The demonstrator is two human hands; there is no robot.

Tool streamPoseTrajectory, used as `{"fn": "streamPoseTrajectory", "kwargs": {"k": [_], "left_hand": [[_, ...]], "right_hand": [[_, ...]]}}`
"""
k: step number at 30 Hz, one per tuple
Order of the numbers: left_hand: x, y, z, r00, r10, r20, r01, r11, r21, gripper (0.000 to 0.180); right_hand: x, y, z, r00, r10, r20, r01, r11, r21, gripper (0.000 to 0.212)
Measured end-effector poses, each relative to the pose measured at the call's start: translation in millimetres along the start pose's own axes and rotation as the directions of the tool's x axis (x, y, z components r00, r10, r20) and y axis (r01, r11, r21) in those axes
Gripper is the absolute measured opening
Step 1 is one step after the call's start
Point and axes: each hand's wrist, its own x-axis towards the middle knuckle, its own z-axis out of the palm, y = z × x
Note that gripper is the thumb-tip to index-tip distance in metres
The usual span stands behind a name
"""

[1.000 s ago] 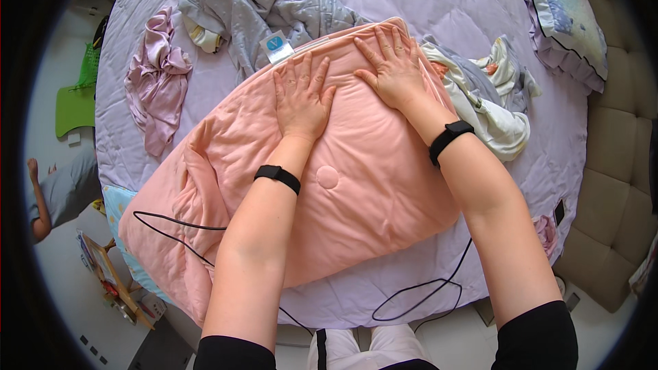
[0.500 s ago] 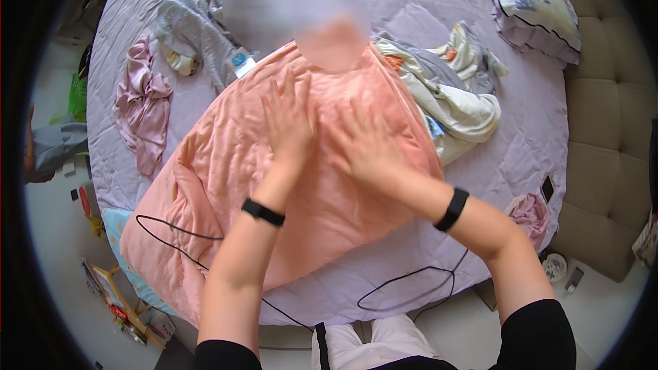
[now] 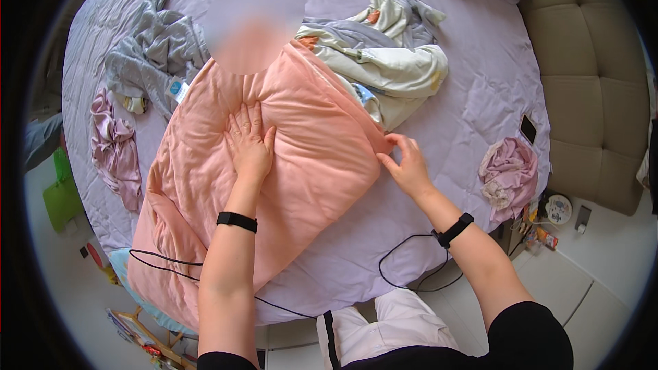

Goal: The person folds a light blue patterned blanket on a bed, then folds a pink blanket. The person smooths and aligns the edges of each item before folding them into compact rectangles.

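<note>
A padded peach quilt [image 3: 322, 144] lies folded on the bed, its surface wrinkled. On its upper middle my left hand [image 3: 250, 147] presses flat, palm down, fingers slightly apart. At the quilt's right corner is my right hand [image 3: 411, 168], its thumb and forefinger bent around the edge. Beyond that edge lies a crumpled white and grey printed cloth [image 3: 404, 65]. Grey fabric [image 3: 154, 51] with a blue and white tag is bunched past the quilt's left side. A blurred patch hides the quilt's far end.
Crumpled pink clothing [image 3: 113, 151] lies at left, and another pink bundle [image 3: 510, 175] at right beside a phone [image 3: 528, 129]. Black cables [image 3: 411, 281] loop from my wristbands. A tufted headboard [image 3: 576, 96] borders the bed [image 3: 473, 89] on the right.
My right hand has left the quilt's middle and reached its right corner, fingers bending around the edge. My left hand stays flat on the quilt. The view has shifted, moving the bed leftward.
</note>
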Motion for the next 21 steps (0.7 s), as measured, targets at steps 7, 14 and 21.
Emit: {"fn": "streamPoseTrajectory", "kwargs": {"k": [7, 14, 21], "left_hand": [[-74, 123, -23, 0.979, 0.145, -0.142, -0.192, 0.888, -0.417, 0.045], [-105, 184, 13, 0.964, -0.132, 0.232, 0.230, 0.852, -0.470, 0.037], [-110, 139, -19, 0.806, 0.109, 0.581, 0.573, 0.100, -0.814, 0.022]], "right_hand": [[-21, 1, 10, 0.990, 0.054, -0.131, -0.063, 0.996, -0.069, 0.034], [-10, 17, 1, 0.974, 0.218, -0.056, -0.170, 0.876, 0.452, 0.015], [-43, -12, -14, 0.987, -0.155, 0.032, 0.137, 0.937, 0.322, 0.029]]}}
